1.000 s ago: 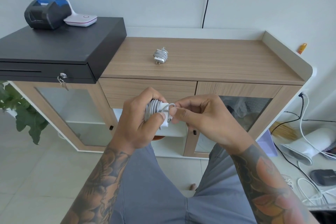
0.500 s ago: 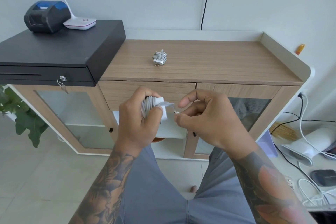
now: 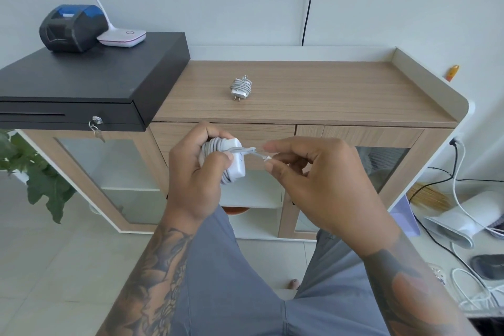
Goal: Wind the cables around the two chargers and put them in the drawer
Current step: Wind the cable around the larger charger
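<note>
While left fingers (image 3: 218,157) clasp charger (image 3: 236,158), right fingers (image 3: 272,169) pinch cable end (image 3: 266,158).

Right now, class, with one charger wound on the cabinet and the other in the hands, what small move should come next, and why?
Probably tuck the loose cable end under the coils. The left hand grips the nearly wound charger, and the right hand pinches the short tail that is left. The other charger lies finished on the cabinet top.
</note>
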